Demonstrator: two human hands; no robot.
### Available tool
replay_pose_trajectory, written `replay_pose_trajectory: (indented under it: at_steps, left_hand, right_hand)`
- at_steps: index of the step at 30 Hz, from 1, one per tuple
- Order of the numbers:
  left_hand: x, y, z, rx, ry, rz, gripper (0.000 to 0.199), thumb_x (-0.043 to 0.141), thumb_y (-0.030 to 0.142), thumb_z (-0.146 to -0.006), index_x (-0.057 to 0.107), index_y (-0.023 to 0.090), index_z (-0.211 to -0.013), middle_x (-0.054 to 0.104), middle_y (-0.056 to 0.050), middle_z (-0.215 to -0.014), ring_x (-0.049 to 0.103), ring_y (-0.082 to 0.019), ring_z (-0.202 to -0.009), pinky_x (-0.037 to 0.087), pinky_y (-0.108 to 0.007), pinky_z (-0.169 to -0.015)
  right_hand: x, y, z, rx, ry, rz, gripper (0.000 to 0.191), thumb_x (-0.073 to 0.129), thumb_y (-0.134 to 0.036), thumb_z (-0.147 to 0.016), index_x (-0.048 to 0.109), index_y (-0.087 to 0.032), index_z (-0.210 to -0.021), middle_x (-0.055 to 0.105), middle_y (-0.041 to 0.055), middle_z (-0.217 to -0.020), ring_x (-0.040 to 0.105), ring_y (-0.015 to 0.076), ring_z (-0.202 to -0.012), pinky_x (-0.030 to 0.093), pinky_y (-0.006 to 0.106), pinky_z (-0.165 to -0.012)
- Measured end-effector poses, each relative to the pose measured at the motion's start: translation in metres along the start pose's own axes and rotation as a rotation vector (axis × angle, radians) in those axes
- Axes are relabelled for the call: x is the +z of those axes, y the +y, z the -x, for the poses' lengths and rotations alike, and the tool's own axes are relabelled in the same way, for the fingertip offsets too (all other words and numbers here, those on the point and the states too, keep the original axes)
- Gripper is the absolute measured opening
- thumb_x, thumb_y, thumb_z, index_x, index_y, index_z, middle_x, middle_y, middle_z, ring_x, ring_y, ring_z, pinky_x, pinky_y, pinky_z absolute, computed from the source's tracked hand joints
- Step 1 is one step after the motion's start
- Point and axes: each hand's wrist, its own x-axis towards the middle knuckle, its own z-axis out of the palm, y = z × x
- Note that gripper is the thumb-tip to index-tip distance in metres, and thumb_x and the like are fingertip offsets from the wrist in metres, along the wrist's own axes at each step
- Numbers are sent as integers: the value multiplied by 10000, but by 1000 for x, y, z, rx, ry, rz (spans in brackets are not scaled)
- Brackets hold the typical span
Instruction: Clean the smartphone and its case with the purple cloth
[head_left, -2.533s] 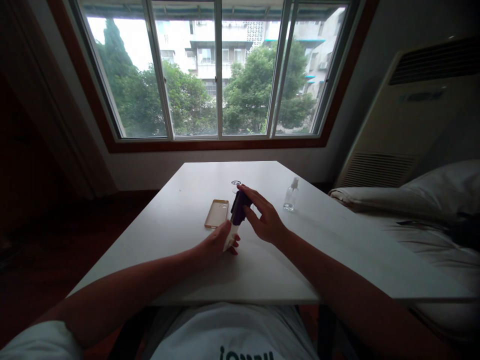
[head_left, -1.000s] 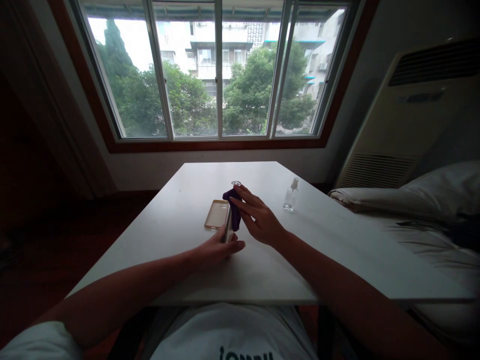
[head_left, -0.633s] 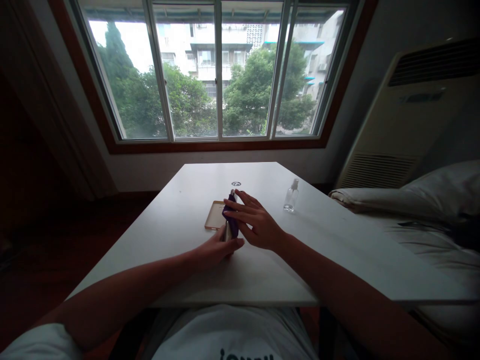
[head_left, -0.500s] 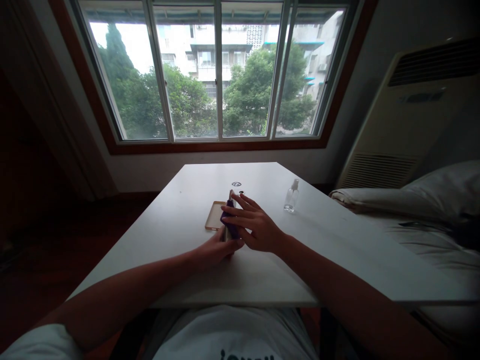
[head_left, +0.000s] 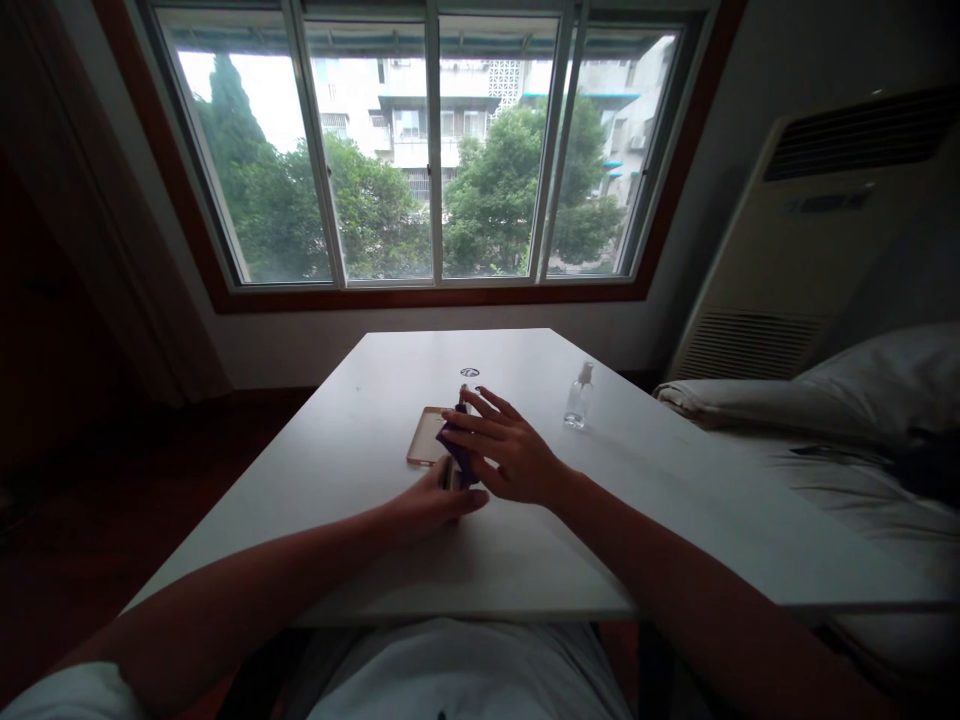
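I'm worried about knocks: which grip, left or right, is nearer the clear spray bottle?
Right. The right grip is apart from the spray bottle, to its left; the left grip is farther left and closer to the body.

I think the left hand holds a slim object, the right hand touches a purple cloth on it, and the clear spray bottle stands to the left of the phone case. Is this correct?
Not quite: the head view shows the clear spray bottle to the right of the phone case. The left hand does hold a slim object, and the right hand touches the purple cloth on it.
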Motion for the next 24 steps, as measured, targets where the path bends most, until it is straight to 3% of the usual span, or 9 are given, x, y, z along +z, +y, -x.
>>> replay_pose_trajectory:
  at_steps: [6, 13, 19, 24]
  left_hand:
    - [-1, 1, 0, -24, -32, -29, 615, 834, 541, -722, 439, 161, -1001, 466, 8, -840, 448, -99, -681, 398, -256, -592]
    - [-1, 4, 4, -54, -49, 18, 788, 828, 491, -755, 389, 158, -1317, 458, 4, -902, 456, -103, -721, 411, -257, -615]
    - [-1, 4, 4, -24, -56, -10, 857, 806, 572, -754, 368, 116, -1333, 460, 1, -890, 462, -111, -712, 419, -272, -620]
    - [-2, -1, 3, 18, -68, -34, 865, 772, 649, -749, 378, 123, -1311, 472, -3, -899, 464, -106, -693, 422, -269, -607]
  right_hand:
    - [2, 9, 1, 171, 42, 56, 551, 484, -136, -962, 475, -226, -1506, 422, 54, -1575, 261, 270, -1529, 303, 567, -1237]
    - [9, 18, 6, 287, 56, -45, 596, 441, -187, -1031, 292, -247, -1605, 342, 75, -1615, 228, 253, -1540, 327, 544, -1232]
    - [12, 18, 7, 306, 58, -113, 590, 409, -208, -1048, 260, -281, -1614, 285, 54, -1640, 211, 268, -1543, 317, 572, -1231]
    - [13, 16, 9, 407, 27, -234, 583, 387, -262, -1067, 220, -273, -1626, 319, 69, -1629, 336, 248, -1500, 353, 522, -1228]
